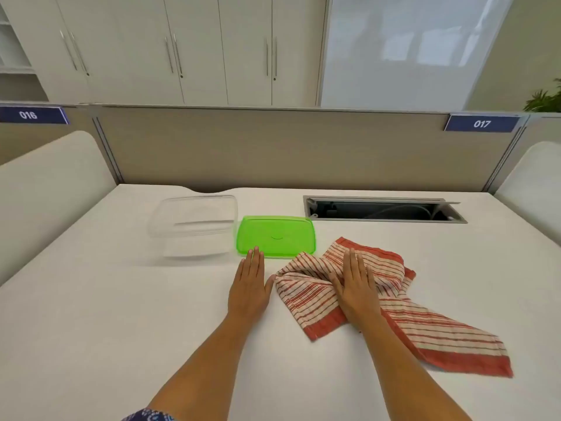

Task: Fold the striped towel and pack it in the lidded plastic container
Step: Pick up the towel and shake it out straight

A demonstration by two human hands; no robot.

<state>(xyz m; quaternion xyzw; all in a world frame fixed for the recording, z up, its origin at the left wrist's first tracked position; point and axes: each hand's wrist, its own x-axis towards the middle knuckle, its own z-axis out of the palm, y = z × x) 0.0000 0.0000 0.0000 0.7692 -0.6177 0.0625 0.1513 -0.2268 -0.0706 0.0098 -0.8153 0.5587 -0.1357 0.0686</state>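
A red-and-cream striped towel (431,326) lies crumpled on the white table, right of centre, one end trailing toward the near right. My right hand (356,284) rests flat on its bunched middle, fingers straight and holding nothing. Flat on the bare table just left of the towel lies my left hand (250,284), its fingertips close to the green lid (276,237). The lid lies by itself on the table. To its left stands the clear plastic container (194,226), uncovered and with nothing in it.
A recessed cable tray (382,209) with its flap up is set in the table behind the towel. A beige partition (273,147) closes off the far edge, with low white dividers (45,189) at both sides.
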